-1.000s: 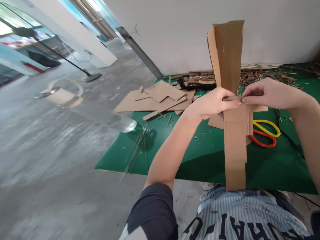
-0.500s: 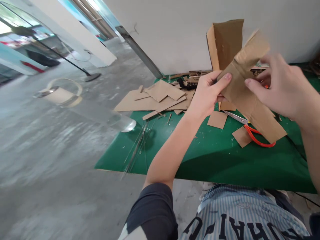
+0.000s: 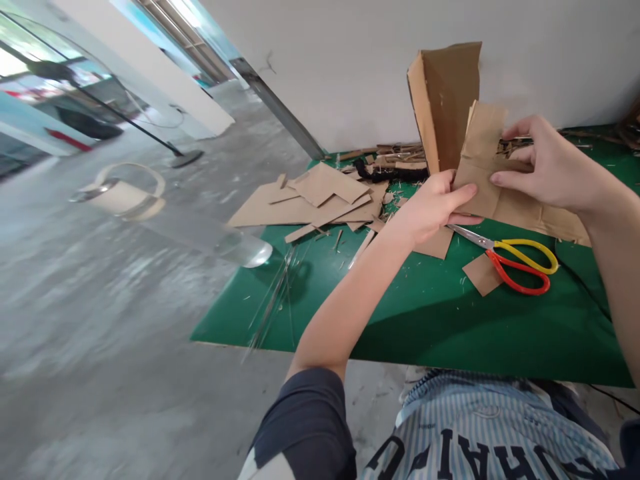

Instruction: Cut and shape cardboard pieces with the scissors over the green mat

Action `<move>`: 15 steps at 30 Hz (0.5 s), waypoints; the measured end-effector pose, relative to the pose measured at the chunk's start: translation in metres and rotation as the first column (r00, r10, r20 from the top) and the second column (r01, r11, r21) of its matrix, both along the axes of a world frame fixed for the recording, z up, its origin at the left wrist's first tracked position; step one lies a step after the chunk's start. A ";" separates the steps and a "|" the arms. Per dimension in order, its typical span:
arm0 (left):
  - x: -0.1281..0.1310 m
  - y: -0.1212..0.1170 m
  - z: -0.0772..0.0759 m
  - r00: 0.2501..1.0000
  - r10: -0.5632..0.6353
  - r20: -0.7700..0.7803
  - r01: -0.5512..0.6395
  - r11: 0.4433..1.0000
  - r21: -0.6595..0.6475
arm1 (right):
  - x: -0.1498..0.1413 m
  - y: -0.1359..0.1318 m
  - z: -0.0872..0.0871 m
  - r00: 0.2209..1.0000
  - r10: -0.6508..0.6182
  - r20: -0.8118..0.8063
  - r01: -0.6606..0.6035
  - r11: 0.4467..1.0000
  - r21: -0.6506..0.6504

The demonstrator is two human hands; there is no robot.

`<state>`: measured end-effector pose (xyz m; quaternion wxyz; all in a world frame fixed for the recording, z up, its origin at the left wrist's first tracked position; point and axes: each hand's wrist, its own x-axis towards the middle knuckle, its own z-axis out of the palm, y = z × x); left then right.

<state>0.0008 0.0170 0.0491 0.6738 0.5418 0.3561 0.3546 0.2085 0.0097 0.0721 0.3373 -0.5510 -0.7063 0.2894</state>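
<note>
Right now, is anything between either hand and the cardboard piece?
Nothing visible. The left hand and right hand both already grip the cardboard piece, held above the green mat. The scissors lie below, apart.

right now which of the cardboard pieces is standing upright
The tall folded cardboard piece against the wall, behind the left hand. The flat cardboard offcuts lie on the green mat.

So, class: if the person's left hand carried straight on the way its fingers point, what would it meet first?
The left hand points right, its fingers already gripping the cardboard piece. Past that, it would probably meet the right hand holding the same piece, though depth is hard to judge.
</note>
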 end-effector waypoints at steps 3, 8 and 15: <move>0.000 0.002 -0.003 1.000 -0.003 -0.023 0.004 0.999 0.046 | -0.003 -0.003 0.001 0.993 -0.035 0.109 0.023 0.994 0.104; -0.002 0.004 -0.004 1.000 -0.030 -0.006 0.031 0.998 0.057 | -0.002 -0.005 0.001 0.975 -0.066 0.213 0.015 0.972 0.234; -0.002 0.004 -0.008 0.999 0.035 0.001 -0.035 0.981 0.192 | -0.010 -0.015 0.008 0.902 -0.201 0.381 0.031 0.913 0.407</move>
